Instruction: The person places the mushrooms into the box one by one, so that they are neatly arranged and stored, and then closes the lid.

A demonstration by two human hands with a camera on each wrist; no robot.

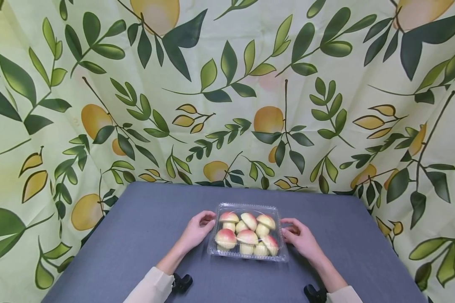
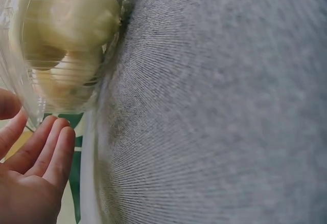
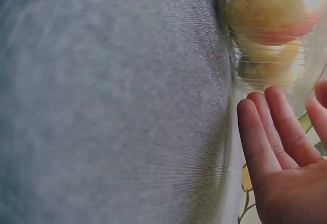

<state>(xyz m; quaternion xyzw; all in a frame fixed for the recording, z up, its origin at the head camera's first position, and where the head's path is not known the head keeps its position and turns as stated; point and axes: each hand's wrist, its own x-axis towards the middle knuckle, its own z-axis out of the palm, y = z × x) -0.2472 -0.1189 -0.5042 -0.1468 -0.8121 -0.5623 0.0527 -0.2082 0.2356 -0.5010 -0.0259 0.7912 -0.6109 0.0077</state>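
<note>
A clear plastic clamshell box (image 1: 248, 258) sits on the grey-blue cloth, its ridged lid down over it. Inside are several pale mushroom-shaped pieces (image 1: 247, 236) with pink-red caps. At the box's left side is my left hand (image 1: 197, 230); its fingers (image 2: 61, 150) are fairly straight, tips right at the box's wall (image 2: 66, 98). My right hand (image 1: 301, 239) mirrors it on the right side. In the right wrist view its fingers (image 3: 258, 127) extend to the ridged side (image 3: 271, 73) of the box, thumb apart from them.
The grey-blue cloth (image 1: 151, 219) covers a table that reaches back to a hanging curtain (image 1: 227, 139) printed with leaves and orange fruit. Black straps (image 1: 182, 283) sit at both wrists, below light sleeves (image 1: 151, 286).
</note>
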